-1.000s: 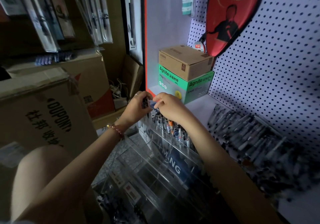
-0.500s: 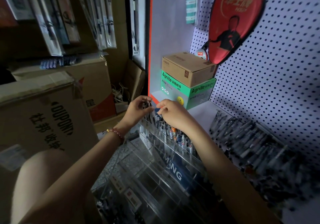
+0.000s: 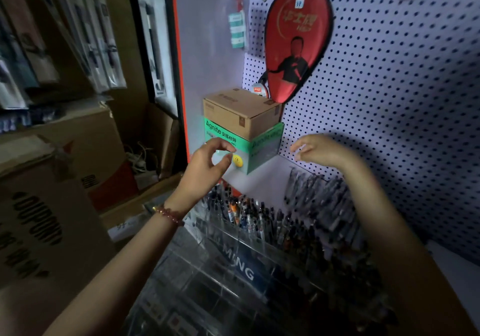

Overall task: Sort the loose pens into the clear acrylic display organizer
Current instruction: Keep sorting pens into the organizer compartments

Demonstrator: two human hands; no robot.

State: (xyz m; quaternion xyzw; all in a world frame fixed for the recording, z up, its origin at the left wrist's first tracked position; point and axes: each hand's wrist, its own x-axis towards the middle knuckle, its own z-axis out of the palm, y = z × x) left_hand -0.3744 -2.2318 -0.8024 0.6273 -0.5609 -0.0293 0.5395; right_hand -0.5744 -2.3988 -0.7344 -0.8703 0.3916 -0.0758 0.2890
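Note:
The clear acrylic display organizer (image 3: 233,265) stands low in the middle, its top row packed with several upright pens (image 3: 249,216). A heap of loose dark pens (image 3: 322,198) lies on the white shelf to its right. My left hand (image 3: 207,167) hovers above the organizer's left end, fingers loosely curled, holding nothing. My right hand (image 3: 317,151) hangs in the air above the loose pens, fingers relaxed and empty.
A brown carton (image 3: 241,112) sits on a green Agnite box (image 3: 233,143) at the shelf's back corner. A red racket cover (image 3: 296,42) hangs on the pegboard (image 3: 389,89). Large cardboard boxes (image 3: 52,206) stand at the left.
Both hands have lifted off the pens in the organizer's top row and moved apart, the right one swinging right toward the loose pens. The camera has tilted up.

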